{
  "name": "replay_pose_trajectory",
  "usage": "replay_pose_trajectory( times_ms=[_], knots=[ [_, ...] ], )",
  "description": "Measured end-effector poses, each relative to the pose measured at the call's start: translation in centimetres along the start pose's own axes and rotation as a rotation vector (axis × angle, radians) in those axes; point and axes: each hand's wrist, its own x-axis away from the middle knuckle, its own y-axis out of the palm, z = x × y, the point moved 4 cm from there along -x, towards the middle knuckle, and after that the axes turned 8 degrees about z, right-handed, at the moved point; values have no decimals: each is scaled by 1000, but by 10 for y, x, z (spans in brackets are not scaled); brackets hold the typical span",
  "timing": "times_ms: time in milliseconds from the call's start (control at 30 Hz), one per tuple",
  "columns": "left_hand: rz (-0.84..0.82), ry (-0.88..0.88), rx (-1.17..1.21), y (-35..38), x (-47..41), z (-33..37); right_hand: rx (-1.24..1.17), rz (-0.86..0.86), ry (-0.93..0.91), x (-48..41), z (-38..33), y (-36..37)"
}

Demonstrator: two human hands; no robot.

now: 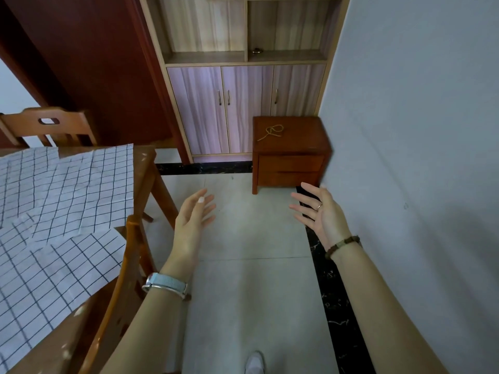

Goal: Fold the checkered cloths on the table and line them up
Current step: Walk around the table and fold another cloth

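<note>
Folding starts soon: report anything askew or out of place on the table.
The checkered cloths lie unfolded and creased, overlapping at skewed angles, not lined up. The left hand and right hand hover beside the table, empty.

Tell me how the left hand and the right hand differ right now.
The left hand wears a pale blue watch at the wrist; the right hand wears a bead bracelet. The right hand has a ring on one finger; the left hand shows none. The left hand is nearer the table, the right hand nearer the wall. Both are open, fingers spread, holding nothing, above the floor.
</note>
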Motion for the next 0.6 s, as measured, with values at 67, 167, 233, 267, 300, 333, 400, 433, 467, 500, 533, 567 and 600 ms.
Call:
replay_pose_trajectory(
  times_ms=[67,167,233,267,300,333,400,433,467,500,533,567,600],
  knots=[
    [5,-7,1,3,-16,-2,6,-8,10,-16,-3,7],
    [31,-18,6,8,-37,-5,14,-19,22,-40,-8,15],
    [51,-36,23,13,-51,-8,28,-32,27,-57,-12,19],
    [60,-42,31,16,-58,-9,34,-39,30,-65,-14,21],
    [70,-48,35,20,-67,-11,37,-46,33,-76,-17,23],
    [81,-55,37,24,-75,-12,41,-50,36,-86,-20,25],
    [105,-63,37,34,-92,-15,51,-59,37,-108,-26,28],
    [118,-61,34,40,-101,-15,55,-67,33,-119,-30,29],
    [130,-57,32,47,-111,-14,57,-76,29,-131,-35,30],
    [141,-55,33,54,-120,-14,55,-83,28,-144,-39,29],
    [152,-55,38,62,-129,-13,53,-87,26,-157,-44,28],
    [164,-52,47,70,-138,-12,50,-90,22,-171,-50,27],
    [176,-47,57,78,-148,-11,46,-95,19,-186,-56,27]
  ],
)
